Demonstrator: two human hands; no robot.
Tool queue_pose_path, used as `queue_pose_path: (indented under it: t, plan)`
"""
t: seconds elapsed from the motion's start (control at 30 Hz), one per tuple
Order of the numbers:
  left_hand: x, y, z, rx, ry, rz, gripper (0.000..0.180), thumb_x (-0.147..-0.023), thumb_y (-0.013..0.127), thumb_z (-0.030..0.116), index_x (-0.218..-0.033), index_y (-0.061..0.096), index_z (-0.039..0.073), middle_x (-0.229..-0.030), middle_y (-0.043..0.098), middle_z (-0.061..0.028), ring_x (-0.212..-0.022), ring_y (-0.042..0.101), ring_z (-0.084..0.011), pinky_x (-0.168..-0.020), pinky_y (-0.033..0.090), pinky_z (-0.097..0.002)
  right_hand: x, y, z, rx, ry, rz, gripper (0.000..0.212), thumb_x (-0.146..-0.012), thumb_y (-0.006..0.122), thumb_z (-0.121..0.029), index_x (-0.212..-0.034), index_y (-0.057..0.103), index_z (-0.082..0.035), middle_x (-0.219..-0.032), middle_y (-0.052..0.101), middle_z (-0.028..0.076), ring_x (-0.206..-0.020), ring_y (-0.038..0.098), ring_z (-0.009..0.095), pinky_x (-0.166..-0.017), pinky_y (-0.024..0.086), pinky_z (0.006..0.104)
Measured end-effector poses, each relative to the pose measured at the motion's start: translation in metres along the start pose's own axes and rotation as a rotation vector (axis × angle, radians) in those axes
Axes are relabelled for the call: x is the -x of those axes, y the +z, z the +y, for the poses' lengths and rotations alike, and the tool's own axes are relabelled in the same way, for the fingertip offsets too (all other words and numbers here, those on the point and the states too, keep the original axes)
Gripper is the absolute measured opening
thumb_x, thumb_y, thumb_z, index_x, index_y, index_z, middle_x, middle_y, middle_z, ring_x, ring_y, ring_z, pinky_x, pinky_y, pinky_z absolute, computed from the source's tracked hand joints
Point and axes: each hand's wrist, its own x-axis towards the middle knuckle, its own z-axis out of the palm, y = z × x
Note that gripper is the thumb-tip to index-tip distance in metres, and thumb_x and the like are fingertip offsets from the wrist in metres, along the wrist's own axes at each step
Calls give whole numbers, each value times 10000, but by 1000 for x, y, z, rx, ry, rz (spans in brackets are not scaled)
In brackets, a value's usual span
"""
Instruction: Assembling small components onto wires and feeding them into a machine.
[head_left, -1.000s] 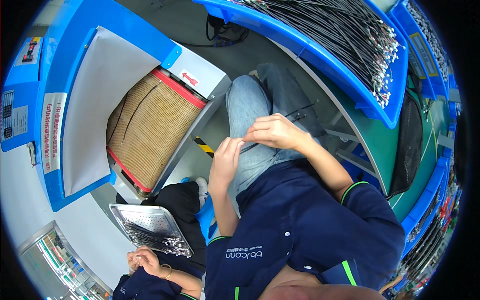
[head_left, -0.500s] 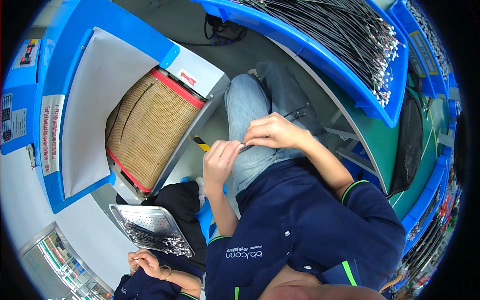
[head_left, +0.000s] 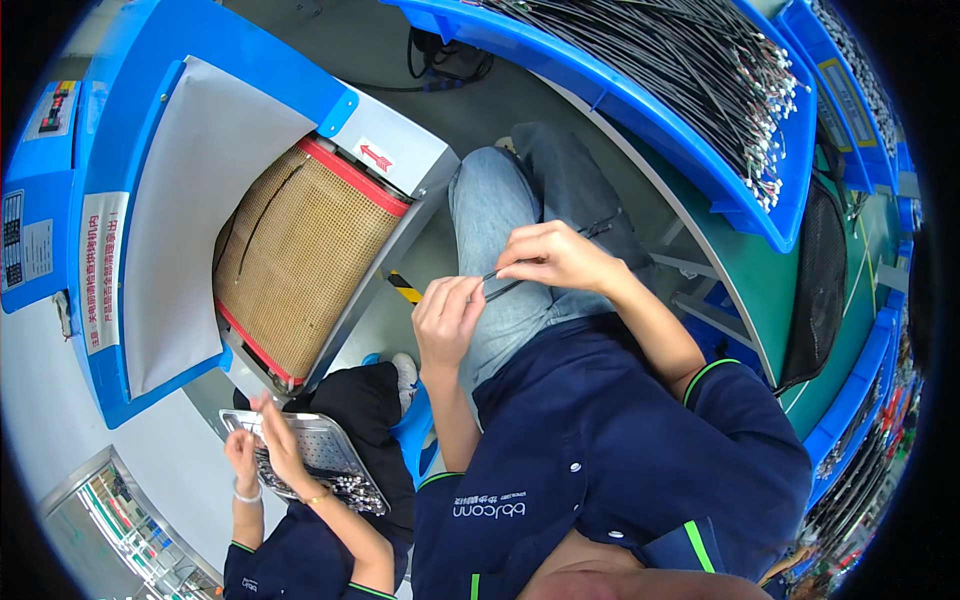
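Observation:
Above my lap, my left hand (head_left: 447,318) and my right hand (head_left: 556,256) are both closed in a pinch on a thin black cable (head_left: 489,276). A short stretch of it shows between the two sets of fingertips. Its ends are too small or too hidden to make out. Another dark length of cable shows just below the right fingertips, against my jeans. Beyond my right hand, a dark cable end (head_left: 598,228) sticks out over the trouser leg.
To the left stands a blue conveyor machine (head_left: 250,45); its mesh belt (head_left: 310,240) carries black cables. Back right, a blue bin (head_left: 640,115) of cables with white ends sits on a green table (head_left: 735,270). A co-worker's hands (head_left: 280,450) are over a metal tray (head_left: 335,440) at lower left.
My fingertips have drawn slightly apart, showing more of the cable. On the belt, the cables have shifted slightly toward the machine. The co-worker's hands have moved up over the tray.

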Motion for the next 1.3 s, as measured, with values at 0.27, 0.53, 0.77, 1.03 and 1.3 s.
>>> queue_pose_path:
  t: [0.27, 0.53, 0.77, 1.03, 1.3]
  plan:
    - [-3, -2, 0, -36, 0, -37, 185, -697, 716, -33, -853, 645, 35, -796, 652, -75, -733, 629, -230, -632, 506, -319, 5, -10, 0, 41, 44, -29, 152, -817, 682, -177, -869, 665, -35, -810, 646, 87, -708, 632, 247, -635, 492, 337]
    - [24, -26, -28, -108, -209, 7, 116, -770, 670, -32, -875, 627, -4, -807, 632, -108, -705, 593, -214, -624, 493, -297, 24, -69, 7, 192, 224, -44, 157, -805, 667, -151, -916, 650, -40, -880, 656, 114, -783, 644, 275, -689, 500, 354]
    - [21, -20, -26, -54, -284, 9, 107, -761, 672, -22, -851, 618, -4, -800, 624, -108, -714, 586, -240, -648, 482, -332, 23, -65, 0, 301, 130, 34, 109, -792, 692, -113, -875, 676, -44, -817, 649, 80, -761, 629, 238, -662, 496, 319]
    - [40, -46, -39, -156, -331, 40, 84, -793, 651, -12, -867, 611, -2, -811, 623, -89, -703, 566, -214, -636, 464, -305, 35, -89, 14, 355, 85, 73, 123, -793, 700, -137, -866, 671, -41, -798, 650, 80, -753, 617, 234, -664, 491, 330]
    - [48, -57, -44, -179, -318, 82, 66, -817, 642, -10, -875, 611, -10, -800, 613, -76, -650, 544, -166, -603, 449, -277, 32, -79, 7, 255, 93, 80, 137, -821, 668, -124, -918, 659, -28, -839, 636, 96, -765, 627, 263, -691, 504, 336]
